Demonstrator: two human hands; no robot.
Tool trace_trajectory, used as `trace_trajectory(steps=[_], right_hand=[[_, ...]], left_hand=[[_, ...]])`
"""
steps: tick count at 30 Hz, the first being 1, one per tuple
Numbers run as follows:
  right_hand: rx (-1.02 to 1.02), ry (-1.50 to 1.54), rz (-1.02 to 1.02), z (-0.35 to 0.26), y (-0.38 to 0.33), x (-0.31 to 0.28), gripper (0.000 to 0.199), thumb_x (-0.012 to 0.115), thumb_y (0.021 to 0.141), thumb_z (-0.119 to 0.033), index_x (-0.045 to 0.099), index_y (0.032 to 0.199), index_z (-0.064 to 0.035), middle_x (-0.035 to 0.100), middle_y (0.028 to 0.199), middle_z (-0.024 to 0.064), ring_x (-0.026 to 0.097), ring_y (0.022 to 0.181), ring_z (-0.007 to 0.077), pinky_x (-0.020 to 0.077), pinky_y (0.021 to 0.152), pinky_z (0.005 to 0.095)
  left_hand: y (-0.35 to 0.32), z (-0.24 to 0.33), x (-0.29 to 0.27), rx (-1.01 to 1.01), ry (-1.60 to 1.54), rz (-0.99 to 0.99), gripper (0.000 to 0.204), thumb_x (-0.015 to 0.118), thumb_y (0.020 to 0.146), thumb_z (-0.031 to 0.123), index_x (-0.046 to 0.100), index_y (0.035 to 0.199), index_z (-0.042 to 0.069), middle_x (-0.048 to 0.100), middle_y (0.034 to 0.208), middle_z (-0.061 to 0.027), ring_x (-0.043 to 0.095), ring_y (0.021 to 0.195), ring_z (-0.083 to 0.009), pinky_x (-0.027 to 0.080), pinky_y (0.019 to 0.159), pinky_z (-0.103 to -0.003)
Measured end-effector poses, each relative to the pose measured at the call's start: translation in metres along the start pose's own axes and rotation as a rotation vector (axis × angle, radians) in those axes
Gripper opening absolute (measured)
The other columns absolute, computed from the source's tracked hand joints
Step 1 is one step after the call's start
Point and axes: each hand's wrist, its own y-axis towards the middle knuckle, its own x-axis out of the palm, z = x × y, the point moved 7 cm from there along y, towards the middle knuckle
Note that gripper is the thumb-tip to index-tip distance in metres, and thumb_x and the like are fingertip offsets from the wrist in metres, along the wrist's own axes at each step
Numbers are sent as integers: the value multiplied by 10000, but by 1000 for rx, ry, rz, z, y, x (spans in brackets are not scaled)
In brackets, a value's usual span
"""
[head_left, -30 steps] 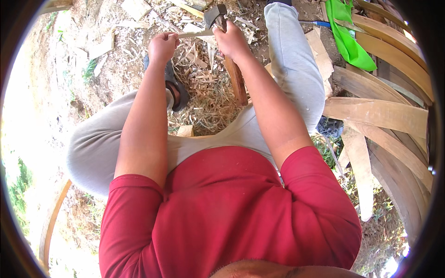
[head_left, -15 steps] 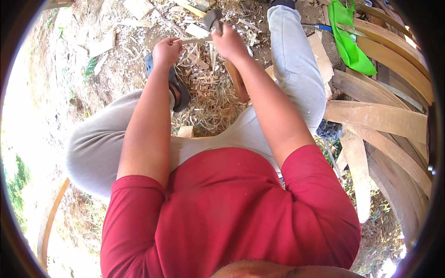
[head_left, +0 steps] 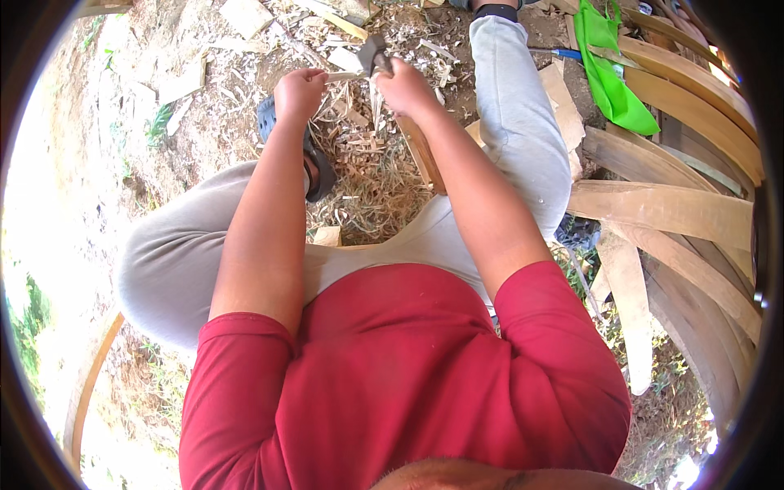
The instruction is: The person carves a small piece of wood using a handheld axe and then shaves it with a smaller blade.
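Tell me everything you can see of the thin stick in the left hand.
The thin stick is a pale, slender sliver that looks like split wood or bamboo. It lies roughly level, one end closed in the left hand, the other reaching right to the dark metal blade that the right hand grips. Only a short stretch shows between the hands. Below it lie pale wood shavings on the ground. Its surface detail is too small to tell.

Curved planks and scraps around a dirt work spot

Bent wooden planks (head_left: pixel 670 212) are stacked at the right, with a bright green bag (head_left: pixel 608 73) laid over them. Wood shavings (head_left: pixel 367 155) are strewn on the ground, and a dark sandal (head_left: pixel 314 167) is seen beside them.
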Motion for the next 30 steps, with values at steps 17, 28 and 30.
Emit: trace_trajectory(steps=[17, 28, 30], right_hand=[[-79, 684, 197, 15, -5, -63, 211, 634, 1019, -180, 553, 1079, 5, 612, 786, 67, 582, 527, 154, 486, 428, 347], [-53, 598, 136, 12, -8, -57, 165, 603, 1054, -175, 549, 1114, -31, 606, 778, 30, 560, 549, 110, 491, 442, 304], [-19, 511, 114, 14, -8, -53, 210, 603, 1048, -191, 569, 1159, -16, 638, 825, 68, 592, 563, 130, 515, 476, 324]], left_hand=[[7, 22, -13, -56, 280, -27, 397, 655, 1001, 461, 813, 1148, 128, 795, 1056, -146, 748, 1037, -344, 575, 931, -453], [-7, 31, -15, 7, 249, 82, 443, 719, 955, 507, 802, 1192, 142, 797, 1068, -111, 755, 972, -263, 569, 916, -410], [-7, 42, -14, 85, 223, 66, 445, 728, 951, 503, 802, 1196, 139, 797, 1031, -106, 756, 919, -243, 571, 885, -397]])
